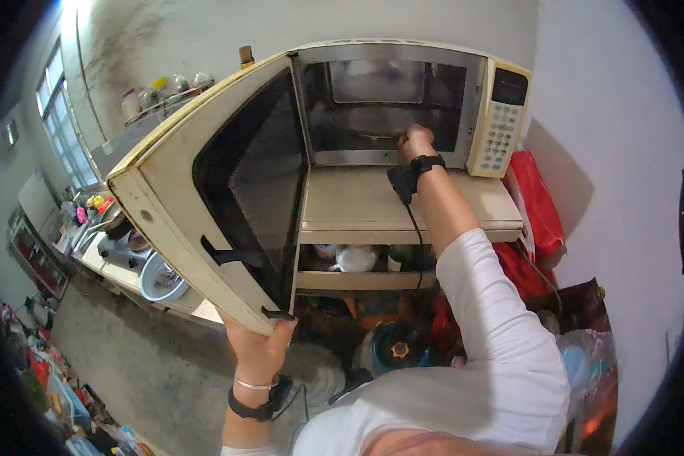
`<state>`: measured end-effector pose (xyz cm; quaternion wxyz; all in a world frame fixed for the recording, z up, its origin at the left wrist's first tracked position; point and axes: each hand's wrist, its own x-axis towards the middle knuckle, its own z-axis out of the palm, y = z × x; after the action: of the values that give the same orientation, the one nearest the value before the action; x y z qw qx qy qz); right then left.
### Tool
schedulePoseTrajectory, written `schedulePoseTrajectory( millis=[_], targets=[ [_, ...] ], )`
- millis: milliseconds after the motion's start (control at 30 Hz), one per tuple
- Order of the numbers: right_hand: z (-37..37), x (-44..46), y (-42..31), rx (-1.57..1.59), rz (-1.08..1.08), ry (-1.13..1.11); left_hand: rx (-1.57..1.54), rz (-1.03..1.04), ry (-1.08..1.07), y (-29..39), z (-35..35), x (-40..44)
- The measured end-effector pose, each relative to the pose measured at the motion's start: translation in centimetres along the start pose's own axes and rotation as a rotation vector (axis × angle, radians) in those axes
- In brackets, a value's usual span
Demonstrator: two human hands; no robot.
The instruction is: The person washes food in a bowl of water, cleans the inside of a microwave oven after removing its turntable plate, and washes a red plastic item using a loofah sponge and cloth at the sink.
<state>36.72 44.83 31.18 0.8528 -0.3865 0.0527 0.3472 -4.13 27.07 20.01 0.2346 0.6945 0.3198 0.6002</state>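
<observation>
A cream microwave [498,125] stands on a shelf unit, its door [171,209] swung wide toward the left. My left hand [257,346] grips the lower free corner of that door, thumb on the edge and fingers hidden behind it. At the mouth of the cavity [327,158] is my right hand [416,140], with its fingers curled closed. What those fingers hold, if anything, cannot be made out. Just left of them, a thin pale edge shows inside the dark cavity. Black bands with a cable circle my wrists.
Beneath the microwave, a shelf [357,280] holds a white bowl-like item [355,259]. A red bag [536,205] hangs at the right, near the wall. A blue basin [162,277] and pans sit on the left counter. Below is a gas cylinder [397,348].
</observation>
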Motion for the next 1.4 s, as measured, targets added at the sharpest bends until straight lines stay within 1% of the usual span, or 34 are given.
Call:
schedulePoseTrajectory(
  millis=[33, 67, 100, 133, 167, 200, 233, 267, 300, 333, 367, 400, 433, 467, 500, 533, 567, 633, 667, 733, 767, 800, 833, 900, 933, 1000, 1033, 1100, 1167, 1267, 1333, 1400],
  targets=[
    [-0.4, 0.4, 0.0, 0.005, 0.0, 0.008, -0.042, -0.031, -0.001, 0.0, -0.1, 0.1],
    [-0.5, 1.0, 0.1, -0.109, -0.055, -0.04, -0.084, -0.062, 0.0, 0.0, -0.2, 0.1],
    [-0.6, 1.4, 0.1, -0.224, -0.111, -0.091, 0.059, 0.047, -0.024, 0.0, -0.4, 0.5],
    [-0.6, 1.8, 0.1, -0.217, -0.116, -0.093, 0.13, 0.106, -0.034, 0.0, -0.4, 0.6],
    [-0.6, 2.1, 0.3, -0.274, -0.178, -0.091, 0.2, 0.167, -0.04, -0.1, -0.4, 0.7],
    [-0.5, 2.1, 0.2, -0.331, -0.24, -0.09, 0.137, 0.118, -0.041, -0.2, -0.4, 0.6],
    [-0.4, 2.2, 0.2, -0.325, -0.242, -0.094, 0.106, 0.096, -0.043, 0.1, -0.4, 0.5],
    [-0.4, 2.3, 0.1, -0.382, -0.255, -0.075, 0.075, 0.074, -0.044, 0.5, -0.3, 0.6],
    [-0.4, 2.4, 0.2, -0.441, -0.266, -0.054, -0.064, -0.193, -0.064, 2.2, -0.2, 0.6],
    [-0.8, 4.4, 0.2, -0.439, -0.266, -0.051, -0.135, -0.327, -0.08, 2.2, -0.2, 0.5],
    [-1.3, 6.4, -0.1, -0.708, -0.433, -0.082, -0.202, -0.463, -0.086, 2.2, -0.1, 0.5],
    [-1.6, 7.8, -0.1, -0.978, -0.6, -0.112, -0.11, -0.286, -0.046, 0.5, -0.2, 0.1],
    [-1.8, 6.0, -0.5, -0.979, -0.599, -0.112, -0.065, -0.198, -0.028, 0.0, -0.4, 0.1],
    [-2.1, 1.7, -1.5, -1.092, -0.801, 0.063, -0.018, -0.111, -0.006, -0.5, -0.5, 0.0],
    [-2.4, -0.7, -1.9, -1.196, -1.003, 0.246, 0.058, -0.004, -0.033, -0.4, -0.6, 0.1],
    [-2.8, -0.4, -2.0, -1.285, -1.111, 0.179, 0.093, 0.05, -0.048, -0.5, -0.6, 0.2],
    [-3.0, 0.2, -1.9, -1.285, -1.114, 0.182, 0.128, 0.104, -0.061, -0.5, -0.6, 0.3],
    [-3.1, 0.2, -2.0, -1.694, -1.197, -0.202, 0.172, 0.108, -0.079, -0.6, -0.4, 0.0],
    [-3.1, 0.1, -1.6, -1.785, -1.208, -0.251, 0.186, 0.111, -0.086, -0.5, -0.3, -0.1],
    [-2.8, 0.3, -0.3, -1.821, -1.202, -0.258, 0.061, -0.021, 0.008, -0.2, 0.2, -0.4],
    [-2.7, 0.7, 0.3, -1.857, -1.195, -0.27, 0.06, -0.021, 0.008, -0.3, 0.2, -0.4],
    [-2.1, 1.0, 0.6, -1.836, -1.108, -0.261, 0.097, 0.01, 0.001, -0.4, 0.2, -0.5],
    [-2.0, 1.4, 0.6, -1.837, -1.106, -0.262, 0.133, 0.041, -0.007, -0.6, 0.1, -0.6],
    [-2.1, 1.8, 0.6, -1.829, -1.184, -0.37, 0.11, 0.035, -0.001, -1.1, 0.1, -0.7],
    [-2.4, 1.8, 0.7, -1.832, -1.178, -0.368, 0.085, 0.029, 0.005, -1.3, 0.2, -0.8],
    [-2.7, 1.7, 0.9, -1.757, -1.297, -0.412, 0.076, 0.043, 0.007, -1.4, 0.3, -0.9],
    [-2.8, 1.6, 1.0, -1.76, -1.296, -0.413, 0.071, 0.062, 0.015, -1.5, 0.3, -1.0],
    [-2.9, 1.2, 1.4, -1.753, -1.362, -0.431, 0.11, 0.074, 0.008, -1.6, 0.2, -1.1],
    [-3.1, 0.8, 1.6, -1.746, -1.383, -0.433, 0.148, 0.09, 0.001, -1.5, 0.2, -1.0],
    [-3.4, 0.2, 1.6, -1.746, -1.387, -0.462, 0.107, 0.054, 0.003, -0.6, 0.2, -0.5],
    [-3.4, 0.1, 1.5, -1.755, -1.37, -0.493, 0.221, 0.214, -0.043, 0.1, 0.2, 0.0],
    [-3.4, 0.1, 1.1, -1.751, -1.361, -0.562, 0.187, 0.184, -0.039, -0.5, 0.2, -0.2]
  ],
)
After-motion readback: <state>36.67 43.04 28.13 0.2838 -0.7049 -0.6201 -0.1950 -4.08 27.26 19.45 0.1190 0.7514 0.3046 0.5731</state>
